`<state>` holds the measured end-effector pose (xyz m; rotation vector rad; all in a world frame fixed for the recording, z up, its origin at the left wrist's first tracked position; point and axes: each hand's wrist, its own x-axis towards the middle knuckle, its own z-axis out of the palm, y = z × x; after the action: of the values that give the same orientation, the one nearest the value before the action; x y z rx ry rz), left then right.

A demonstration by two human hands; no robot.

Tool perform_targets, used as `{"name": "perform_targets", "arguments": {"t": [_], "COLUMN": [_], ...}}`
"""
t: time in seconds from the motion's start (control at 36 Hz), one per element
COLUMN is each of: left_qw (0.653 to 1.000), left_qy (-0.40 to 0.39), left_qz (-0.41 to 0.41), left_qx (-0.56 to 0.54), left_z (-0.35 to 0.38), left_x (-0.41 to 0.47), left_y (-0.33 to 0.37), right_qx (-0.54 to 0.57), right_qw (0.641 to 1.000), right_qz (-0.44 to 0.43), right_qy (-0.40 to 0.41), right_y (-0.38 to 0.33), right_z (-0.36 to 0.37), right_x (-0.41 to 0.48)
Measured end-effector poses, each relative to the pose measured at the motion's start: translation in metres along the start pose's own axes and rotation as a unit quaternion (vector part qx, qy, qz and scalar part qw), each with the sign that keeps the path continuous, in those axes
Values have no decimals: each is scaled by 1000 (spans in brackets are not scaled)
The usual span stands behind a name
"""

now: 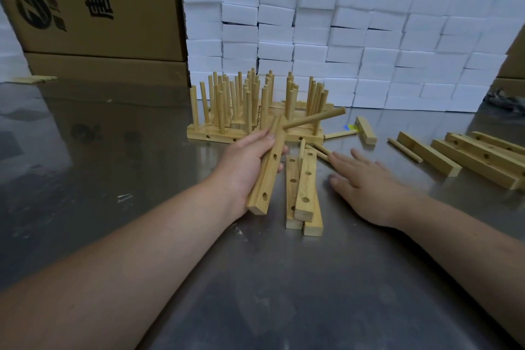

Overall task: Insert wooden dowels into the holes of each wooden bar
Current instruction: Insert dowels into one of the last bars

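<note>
Finished bars [216, 133] bristling with upright dowels stand far centre, yet the held bar [267, 176] carries only one dowel [312, 119] (two visible holes gape empty), and bare bars [305, 187] wait near centre and at the right. The left hand [247, 165] grips that bar, tilted; the right hand [369, 182], palm down, fingers straight and spread, grasps nothing beside loose dowels [319, 149].

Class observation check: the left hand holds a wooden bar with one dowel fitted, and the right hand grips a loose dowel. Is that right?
No. The head view shows the right hand open, gripping nothing; loose dowels lie just beyond it. The left hand does hold a wooden bar with one dowel fitted.
</note>
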<state>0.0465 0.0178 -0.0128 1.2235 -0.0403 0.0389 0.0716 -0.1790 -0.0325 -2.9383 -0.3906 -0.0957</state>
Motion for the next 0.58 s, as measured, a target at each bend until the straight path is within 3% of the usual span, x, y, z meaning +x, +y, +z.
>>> {"name": "perform_targets", "arguments": {"t": [0.11,0.25,0.47,0.58], "left_qw": [1000,1000,999,999], "left_qy": [0,5,25,28], "left_qz": [-7,-16,-21,-32], "left_qx": [7,7,30,31], "left_z": [0,-1,-3,-5], "left_x": [1,2,10,11], "left_y": [-1,-2,-7,-7], "right_qx": [-14,-38,-73,-58], "right_qw": [999,990,990,985], "right_qz": [29,21,105,90], "right_qy": [5,133,60,132], "right_y": [0,-5,-8,-8], "right_z": [-1,-4,-10,-18], "right_x": [0,-3,-4,-11]}}
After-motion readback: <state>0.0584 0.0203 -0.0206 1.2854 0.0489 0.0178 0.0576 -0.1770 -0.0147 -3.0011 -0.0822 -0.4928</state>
